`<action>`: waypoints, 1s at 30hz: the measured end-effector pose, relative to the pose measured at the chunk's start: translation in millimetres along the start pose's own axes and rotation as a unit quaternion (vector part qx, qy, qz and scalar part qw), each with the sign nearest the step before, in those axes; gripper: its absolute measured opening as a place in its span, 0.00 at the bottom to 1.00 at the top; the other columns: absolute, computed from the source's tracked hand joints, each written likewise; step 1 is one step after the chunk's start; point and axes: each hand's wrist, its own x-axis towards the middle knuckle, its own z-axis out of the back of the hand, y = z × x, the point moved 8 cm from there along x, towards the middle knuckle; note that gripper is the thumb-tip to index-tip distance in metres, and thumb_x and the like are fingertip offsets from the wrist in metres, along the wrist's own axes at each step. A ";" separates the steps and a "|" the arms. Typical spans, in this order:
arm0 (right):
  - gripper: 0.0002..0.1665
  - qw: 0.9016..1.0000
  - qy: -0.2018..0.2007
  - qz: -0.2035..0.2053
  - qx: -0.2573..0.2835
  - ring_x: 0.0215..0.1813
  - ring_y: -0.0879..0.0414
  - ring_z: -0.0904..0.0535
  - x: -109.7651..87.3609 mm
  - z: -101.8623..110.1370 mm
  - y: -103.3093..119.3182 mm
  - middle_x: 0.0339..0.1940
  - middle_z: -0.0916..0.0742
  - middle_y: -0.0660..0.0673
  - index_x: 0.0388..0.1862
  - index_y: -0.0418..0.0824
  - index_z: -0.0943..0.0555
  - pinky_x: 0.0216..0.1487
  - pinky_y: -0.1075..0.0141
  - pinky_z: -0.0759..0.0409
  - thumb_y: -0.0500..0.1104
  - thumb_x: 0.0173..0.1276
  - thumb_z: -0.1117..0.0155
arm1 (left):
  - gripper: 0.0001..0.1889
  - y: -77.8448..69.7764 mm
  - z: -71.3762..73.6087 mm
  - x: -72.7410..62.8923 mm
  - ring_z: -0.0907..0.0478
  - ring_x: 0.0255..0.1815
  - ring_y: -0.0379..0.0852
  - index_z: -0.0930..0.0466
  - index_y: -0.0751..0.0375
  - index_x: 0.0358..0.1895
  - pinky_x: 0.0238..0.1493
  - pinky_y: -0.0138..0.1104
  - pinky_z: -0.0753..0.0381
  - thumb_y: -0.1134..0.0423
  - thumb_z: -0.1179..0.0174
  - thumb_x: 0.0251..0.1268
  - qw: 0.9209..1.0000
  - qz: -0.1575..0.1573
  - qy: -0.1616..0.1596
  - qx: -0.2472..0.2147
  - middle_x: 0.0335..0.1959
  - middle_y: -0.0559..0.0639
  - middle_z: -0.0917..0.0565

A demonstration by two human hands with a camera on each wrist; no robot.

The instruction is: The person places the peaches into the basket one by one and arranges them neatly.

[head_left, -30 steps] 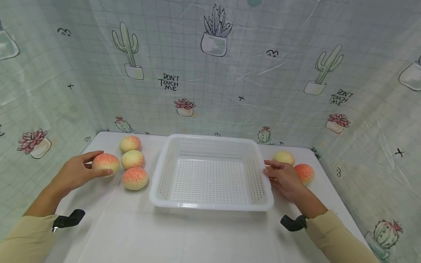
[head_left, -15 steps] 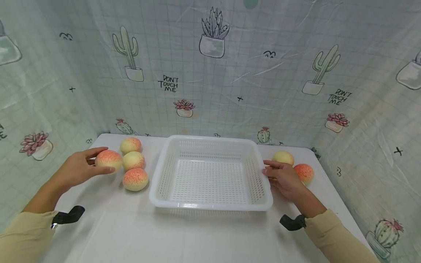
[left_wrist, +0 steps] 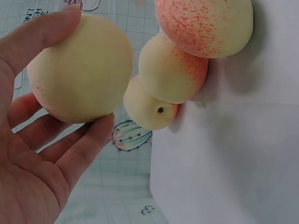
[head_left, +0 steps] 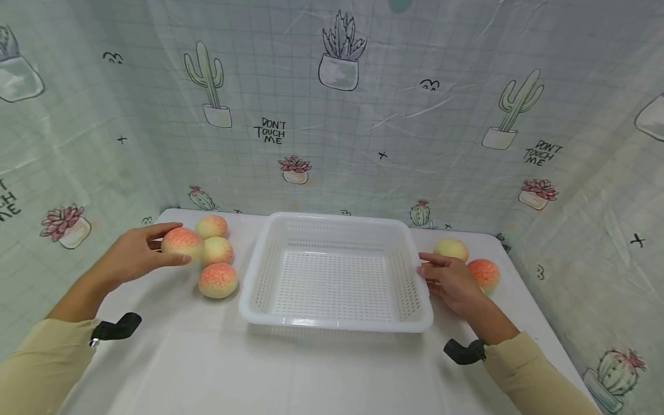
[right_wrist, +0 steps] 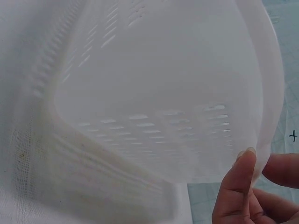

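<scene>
My left hand (head_left: pixel 134 253) grips a peach (head_left: pixel 183 243) between thumb and fingers, at the left of the table in the head view. In the left wrist view this peach (left_wrist: pixel 84 70) appears held up, its pale yellow side towards the camera. Right of it, a row of three peaches (head_left: pixel 218 280) lies on the table, yellow with red speckles. A white perforated plastic basket (head_left: pixel 337 324) stands in the middle with nothing inside. My right hand (head_left: pixel 455 285) pinches its right rim; the right wrist view shows fingertips (right_wrist: pixel 243 170) at the basket wall (right_wrist: pixel 163 88).
Two more peaches, a yellow one (head_left: pixel 451 249) and a redder one (head_left: pixel 484 274), lie behind and beside the right hand. The white table (head_left: pixel 290 374) is enclosed by a cactus-print cloth (head_left: pixel 332 127) at the back and both sides.
My left hand has moved up and to the right with the peach, closer to the row of three. The right hand stays at the basket rim.
</scene>
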 end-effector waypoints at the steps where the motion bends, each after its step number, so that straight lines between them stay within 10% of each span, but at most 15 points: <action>1: 0.35 1.000 0.000 0.000 0.001 0.56 0.53 0.18 0.0 0.1 0.2 0.59 0.18 0.47 0.80 0.43 0.31 0.54 0.70 0.16 0.44 0.77 0.34 | 0.56 -1.3 -0.1 0.7 0.32 0.72 0.76 0.44 0.63 0.82 0.63 0.67 0.23 0.34 0.29 0.60 1.000 -0.001 0.001 -0.001 0.78 0.76 0.37; 30: 0.35 1.000 -0.008 -0.001 0.011 0.56 0.52 0.17 -0.4 -0.9 2.0 0.58 0.17 0.46 0.79 0.44 0.30 0.54 0.69 0.15 0.43 0.76 0.34 | 0.52 -52.0 -0.3 18.0 0.26 0.69 0.73 0.39 0.60 0.81 0.60 0.61 0.17 0.39 0.25 0.58 0.998 -0.056 0.012 -0.007 0.75 0.71 0.30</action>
